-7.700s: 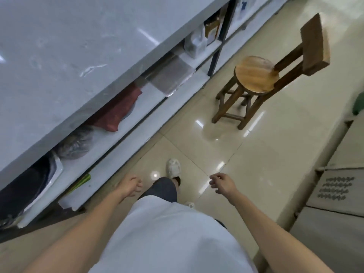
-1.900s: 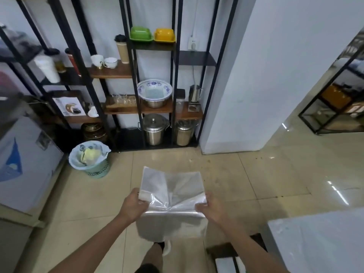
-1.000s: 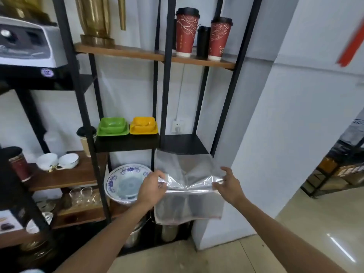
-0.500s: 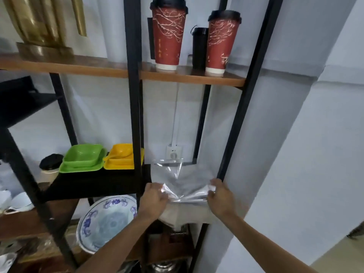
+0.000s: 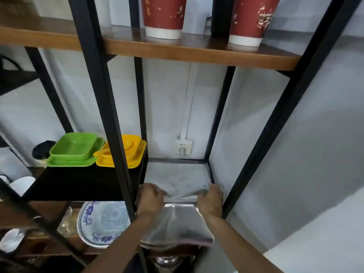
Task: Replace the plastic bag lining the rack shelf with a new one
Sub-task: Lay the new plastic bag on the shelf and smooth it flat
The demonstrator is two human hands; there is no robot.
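New clear plastic bag [image 5: 177,219] half laid on the small rack shelf [image 5: 177,172], far part flat on it, near part hanging off the front edge, left hand [image 5: 150,200] and right hand [image 5: 210,200] closed pinching its sides; spreading and smoothing still left.

Shelf bay [image 5: 177,172] seemingly open — black posts [image 5: 102,99] flank.

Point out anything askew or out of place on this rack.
The bag is only half on: its far part lies on the shelf, the rest hangs over the front edge, held by the left hand and right hand. Nothing else stands out.
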